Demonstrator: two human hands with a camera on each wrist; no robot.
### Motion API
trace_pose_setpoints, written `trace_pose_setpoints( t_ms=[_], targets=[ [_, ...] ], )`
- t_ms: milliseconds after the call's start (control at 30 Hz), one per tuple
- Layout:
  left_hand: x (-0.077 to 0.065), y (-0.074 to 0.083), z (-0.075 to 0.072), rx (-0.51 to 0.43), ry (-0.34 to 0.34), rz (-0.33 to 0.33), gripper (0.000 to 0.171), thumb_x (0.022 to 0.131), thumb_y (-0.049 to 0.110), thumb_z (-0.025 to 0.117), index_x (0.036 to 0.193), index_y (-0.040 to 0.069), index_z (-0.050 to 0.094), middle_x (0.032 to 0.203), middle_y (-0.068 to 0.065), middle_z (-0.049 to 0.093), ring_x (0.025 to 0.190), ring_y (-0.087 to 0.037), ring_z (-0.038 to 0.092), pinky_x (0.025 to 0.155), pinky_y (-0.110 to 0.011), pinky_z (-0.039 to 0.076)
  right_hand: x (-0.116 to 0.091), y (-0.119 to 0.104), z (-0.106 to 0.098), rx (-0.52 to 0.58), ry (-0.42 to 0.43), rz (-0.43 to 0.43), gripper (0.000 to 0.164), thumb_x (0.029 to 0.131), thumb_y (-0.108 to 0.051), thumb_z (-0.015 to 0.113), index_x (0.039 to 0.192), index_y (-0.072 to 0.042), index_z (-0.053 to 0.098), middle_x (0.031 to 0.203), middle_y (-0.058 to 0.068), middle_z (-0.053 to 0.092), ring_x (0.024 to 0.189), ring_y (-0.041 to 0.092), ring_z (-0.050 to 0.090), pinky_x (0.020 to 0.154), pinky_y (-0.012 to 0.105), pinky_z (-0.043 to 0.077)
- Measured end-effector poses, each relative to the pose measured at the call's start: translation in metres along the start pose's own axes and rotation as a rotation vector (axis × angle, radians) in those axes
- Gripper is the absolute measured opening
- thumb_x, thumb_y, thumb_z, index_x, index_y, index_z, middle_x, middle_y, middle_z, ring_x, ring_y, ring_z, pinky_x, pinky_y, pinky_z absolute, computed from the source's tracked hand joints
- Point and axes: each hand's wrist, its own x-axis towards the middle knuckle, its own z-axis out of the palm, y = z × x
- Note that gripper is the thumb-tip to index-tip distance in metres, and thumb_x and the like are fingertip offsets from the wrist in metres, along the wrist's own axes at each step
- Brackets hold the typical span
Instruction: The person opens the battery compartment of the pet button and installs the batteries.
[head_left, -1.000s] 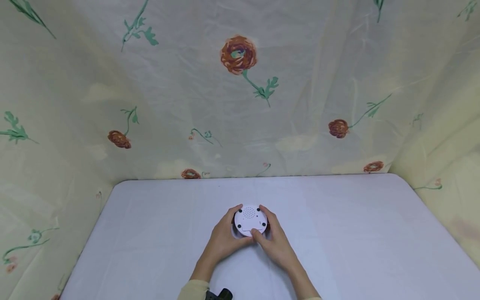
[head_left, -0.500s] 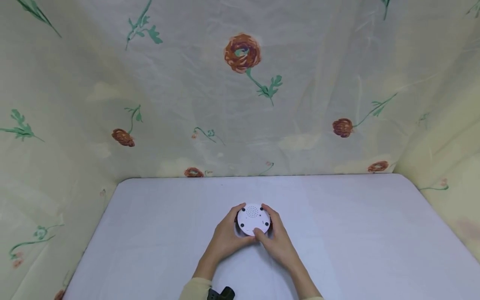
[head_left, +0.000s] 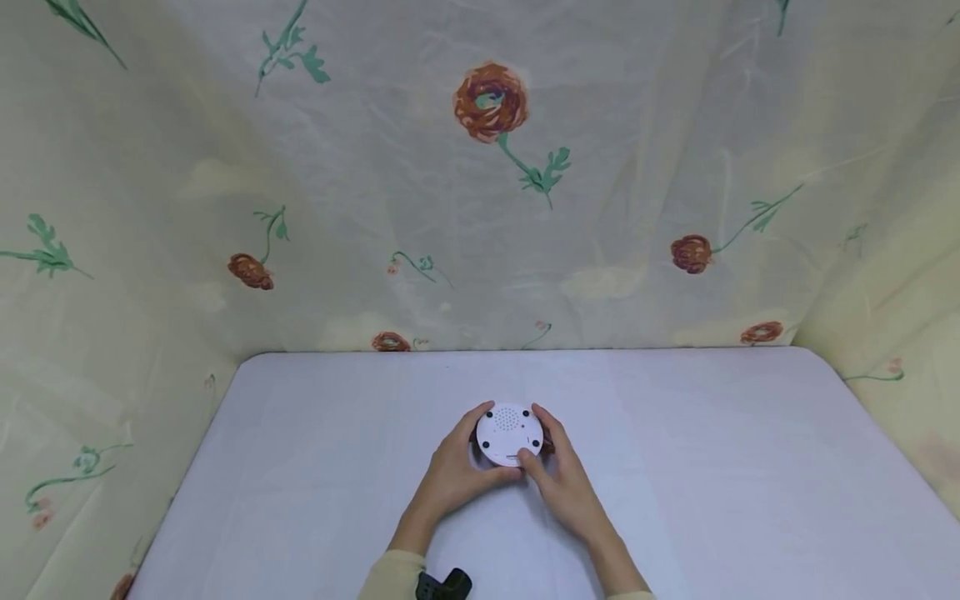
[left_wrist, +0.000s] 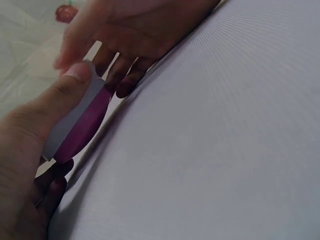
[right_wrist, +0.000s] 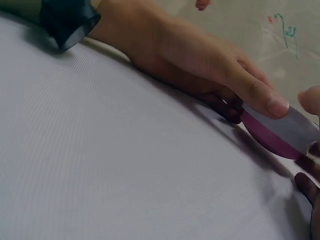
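Observation:
A round white device, with a patch of small speaker holes and several black feet on its upturned face, is held between both hands over the table. Its lower side shows as a purple rounded part in the left wrist view. My left hand grips the left side, fingers around the rim and thumb along the near edge. On the right, my right hand holds the other side. The right thumb presses on the face near its near edge, beside a short dark slit. The fingers underneath are partly hidden.
A white cloth-covered table spreads around the hands. Flower-patterned curtain fabric hangs behind it and at both sides. A black wrist-worn camera sits by the left sleeve.
The right thumb has shifted slightly right across the device's face, and a dark slit now shows beside it. The whole head view has drifted a little. Both hands keep their hold.

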Motion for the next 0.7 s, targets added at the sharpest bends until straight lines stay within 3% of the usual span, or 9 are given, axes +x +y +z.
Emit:
trace_pose_setpoints(
  t_ms=[267, 433, 567, 700],
  targets=[
    [0.004, 0.0, 0.001, -0.073, 0.001, -0.013, 0.092, 0.066, 0.061, 0.076, 0.143, 0.033, 0.036, 0.145, 0.002, 0.044, 0.131, -0.018, 0.045, 0.107, -0.045, 0.039, 0.004, 0.008, -0.007, 0.126, 0.088, -0.241, 0.055, 0.091, 0.001, 0.055, 0.143, -0.008, 0.037, 0.145, 0.016, 0.039, 0.133, 0.014, 0.038, 0.099, 0.023, 0.044],
    [0.003, 0.002, 0.0, -0.081, 0.035, -0.046, 0.087, 0.068, 0.064, 0.072, 0.142, 0.03, 0.039, 0.143, -0.001, 0.048, 0.122, -0.017, 0.052, 0.103, -0.043, 0.043, 0.004, 0.007, -0.007, 0.101, 0.065, -0.336, 0.061, 0.084, 0.007, 0.061, 0.141, -0.003, 0.039, 0.143, 0.018, 0.04, 0.134, 0.011, 0.037, 0.097, 0.026, 0.046],
    [0.002, 0.004, -0.002, -0.068, 0.076, -0.063, 0.083, 0.072, 0.064, 0.068, 0.141, 0.027, 0.042, 0.141, -0.005, 0.05, 0.118, -0.02, 0.056, 0.1, -0.043, 0.046, 0.001, -0.007, -0.006, 0.009, 0.041, -0.374, 0.066, 0.077, 0.006, 0.07, 0.137, 0.001, 0.042, 0.142, 0.016, 0.041, 0.134, 0.014, 0.037, 0.098, 0.025, 0.043],
    [0.001, 0.004, -0.005, -0.071, 0.085, -0.045, 0.076, 0.077, 0.061, 0.066, 0.138, 0.021, 0.047, 0.135, -0.011, 0.055, 0.116, -0.023, 0.059, 0.098, -0.043, 0.048, -0.002, -0.023, -0.004, -0.044, 0.005, -0.347, 0.069, 0.073, 0.003, 0.076, 0.135, 0.002, 0.044, 0.141, 0.018, 0.042, 0.133, 0.019, 0.038, 0.101, 0.019, 0.037]
  ],
)
